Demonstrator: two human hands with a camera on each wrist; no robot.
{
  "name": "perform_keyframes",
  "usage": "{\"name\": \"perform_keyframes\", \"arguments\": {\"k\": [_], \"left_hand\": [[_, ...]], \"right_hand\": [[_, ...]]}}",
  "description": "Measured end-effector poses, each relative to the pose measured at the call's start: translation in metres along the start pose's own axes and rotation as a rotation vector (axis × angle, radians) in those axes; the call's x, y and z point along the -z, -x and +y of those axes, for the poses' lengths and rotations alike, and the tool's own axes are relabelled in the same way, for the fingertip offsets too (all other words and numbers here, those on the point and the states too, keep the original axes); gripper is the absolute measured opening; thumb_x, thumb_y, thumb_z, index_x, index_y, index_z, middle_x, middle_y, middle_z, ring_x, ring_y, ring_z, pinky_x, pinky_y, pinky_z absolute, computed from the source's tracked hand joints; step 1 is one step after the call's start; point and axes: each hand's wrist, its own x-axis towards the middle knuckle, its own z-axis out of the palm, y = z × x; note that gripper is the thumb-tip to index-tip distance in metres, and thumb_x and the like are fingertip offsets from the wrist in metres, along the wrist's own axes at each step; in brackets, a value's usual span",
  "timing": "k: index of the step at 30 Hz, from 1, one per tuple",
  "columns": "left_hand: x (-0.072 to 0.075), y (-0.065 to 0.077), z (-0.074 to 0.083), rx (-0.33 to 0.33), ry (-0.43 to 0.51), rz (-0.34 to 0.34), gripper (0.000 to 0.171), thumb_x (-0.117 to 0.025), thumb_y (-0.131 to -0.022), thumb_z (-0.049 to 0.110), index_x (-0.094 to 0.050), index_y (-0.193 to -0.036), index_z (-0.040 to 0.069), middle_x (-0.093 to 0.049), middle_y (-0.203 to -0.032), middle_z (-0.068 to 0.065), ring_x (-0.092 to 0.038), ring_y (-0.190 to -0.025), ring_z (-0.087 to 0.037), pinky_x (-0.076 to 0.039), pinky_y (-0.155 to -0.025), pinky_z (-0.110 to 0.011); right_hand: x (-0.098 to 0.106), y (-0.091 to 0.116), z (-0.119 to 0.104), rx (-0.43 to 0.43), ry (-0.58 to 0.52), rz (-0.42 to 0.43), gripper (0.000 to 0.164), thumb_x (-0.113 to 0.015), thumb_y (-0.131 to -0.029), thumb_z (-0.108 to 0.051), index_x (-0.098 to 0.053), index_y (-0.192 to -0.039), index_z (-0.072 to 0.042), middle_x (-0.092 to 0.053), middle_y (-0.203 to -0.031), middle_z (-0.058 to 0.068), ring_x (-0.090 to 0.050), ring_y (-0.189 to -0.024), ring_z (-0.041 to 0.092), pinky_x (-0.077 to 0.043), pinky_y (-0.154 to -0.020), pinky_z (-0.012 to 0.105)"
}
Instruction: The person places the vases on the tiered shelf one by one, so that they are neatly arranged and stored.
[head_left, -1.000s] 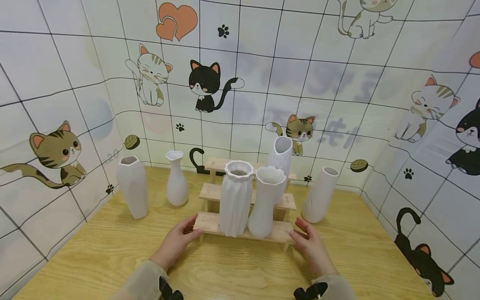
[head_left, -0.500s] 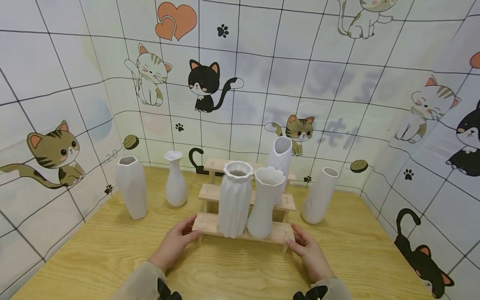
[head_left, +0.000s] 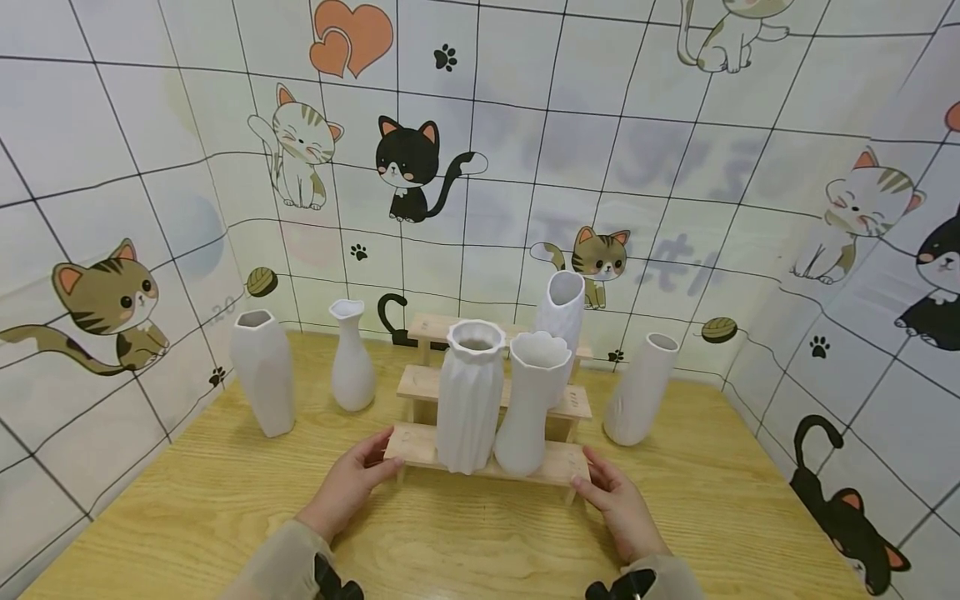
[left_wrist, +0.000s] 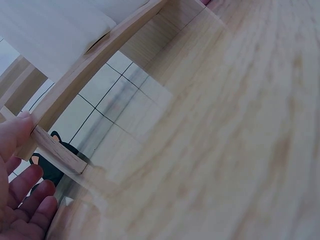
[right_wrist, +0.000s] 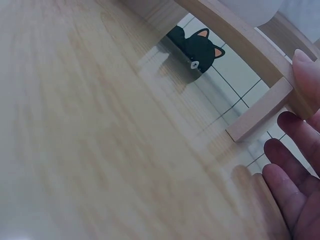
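Observation:
A three-tier wooden display stand [head_left: 416, 443] stands on the table. My left hand [head_left: 351, 483] grips the left end of its lowest step, thumb at the front edge in the left wrist view. The right end is held by my right hand [head_left: 618, 502]; its thumb lies on the front corner and the other fingers curl behind in the right wrist view. On the lowest step are a white pleated vase [head_left: 469, 408] and a white vase with a scalloped rim [head_left: 522, 425]. Behind them rises a white vase with a slanted mouth [head_left: 566, 304], its base hidden.
Left of the stand are a faceted white vase [head_left: 264, 375] and a slim white vase with a flared neck [head_left: 352, 367]. A slanted white vase [head_left: 640, 392] stands to the right. A cat-patterned backdrop [head_left: 510, 150] rises behind the wooden table [head_left: 480, 550].
My right hand has moved in slightly to the left, its fingers coming closer round the right end of the lowest step. My left hand, the stand and the vases look nearly unchanged.

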Motion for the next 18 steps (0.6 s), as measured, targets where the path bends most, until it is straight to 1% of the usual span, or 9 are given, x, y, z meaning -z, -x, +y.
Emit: {"name": "perform_keyframes", "arguments": {"k": [2,4,6,10,14,16,18], "left_hand": [[0.0,0.0,0.0,-0.002,0.006,-0.003,0.068,-0.072,-0.087,0.033,-0.043,-0.146,0.015,-0.05,-0.136,-0.011,-0.048,-0.12,-0.026,-0.042,-0.098,-0.045],[0.0,0.0,0.001,-0.001,0.006,-0.008,0.068,-0.072,-0.087,0.034,-0.043,-0.146,0.015,-0.05,-0.137,-0.01,-0.047,-0.121,-0.026,-0.042,-0.099,-0.046],[0.001,0.0,0.002,0.002,0.002,-0.01,0.068,-0.071,-0.087,0.037,-0.043,-0.146,0.016,-0.048,-0.14,-0.009,-0.046,-0.123,-0.026,-0.04,-0.1,-0.047],[0.005,-0.001,0.007,0.007,-0.019,-0.015,0.07,-0.069,-0.087,0.044,-0.043,-0.145,0.016,-0.044,-0.145,-0.008,-0.042,-0.129,-0.027,-0.035,-0.104,-0.05],[0.015,-0.003,0.018,0.006,-0.042,-0.007,0.071,-0.064,-0.09,0.046,-0.038,-0.148,0.013,-0.04,-0.148,-0.012,-0.038,-0.133,-0.03,-0.032,-0.106,-0.053],[0.022,-0.003,0.024,0.007,-0.054,0.012,0.072,-0.063,-0.091,0.047,-0.036,-0.149,0.012,-0.038,-0.149,-0.013,-0.037,-0.134,-0.03,-0.033,-0.105,-0.054],[0.031,-0.003,0.029,0.01,-0.068,0.043,0.075,-0.061,-0.091,0.049,-0.034,-0.15,0.012,-0.037,-0.149,-0.013,-0.038,-0.133,-0.03,-0.034,-0.104,-0.053]], "right_hand": [[0.0,0.0,0.0,-0.004,-0.004,0.004,0.066,-0.068,-0.091,-0.018,-0.036,-0.149,-0.008,-0.051,-0.136,0.021,-0.051,-0.115,0.018,-0.038,-0.099,0.037],[0.0,0.0,0.0,-0.005,-0.001,0.006,0.066,-0.068,-0.091,-0.019,-0.036,-0.148,-0.008,-0.051,-0.136,0.021,-0.051,-0.116,0.019,-0.037,-0.099,0.038],[0.0,0.0,0.0,-0.003,0.0,0.007,0.067,-0.068,-0.091,-0.019,-0.036,-0.148,-0.007,-0.051,-0.135,0.022,-0.051,-0.115,0.019,-0.038,-0.098,0.036],[0.0,-0.001,0.001,0.004,-0.006,0.009,0.066,-0.068,-0.091,-0.017,-0.037,-0.148,-0.007,-0.053,-0.134,0.021,-0.053,-0.113,0.017,-0.04,-0.092,0.027],[0.0,-0.001,0.002,0.007,-0.018,0.012,0.066,-0.069,-0.09,-0.017,-0.037,-0.148,-0.006,-0.054,-0.133,0.021,-0.053,-0.111,0.015,-0.042,-0.088,0.022],[0.0,-0.001,0.002,0.009,-0.021,0.012,0.067,-0.069,-0.09,-0.017,-0.037,-0.148,-0.006,-0.053,-0.133,0.022,-0.053,-0.111,0.015,-0.042,-0.087,0.021],[0.0,-0.001,0.002,0.01,-0.024,0.012,0.067,-0.069,-0.09,-0.017,-0.037,-0.148,-0.006,-0.053,-0.133,0.022,-0.053,-0.111,0.015,-0.042,-0.087,0.021]]}}
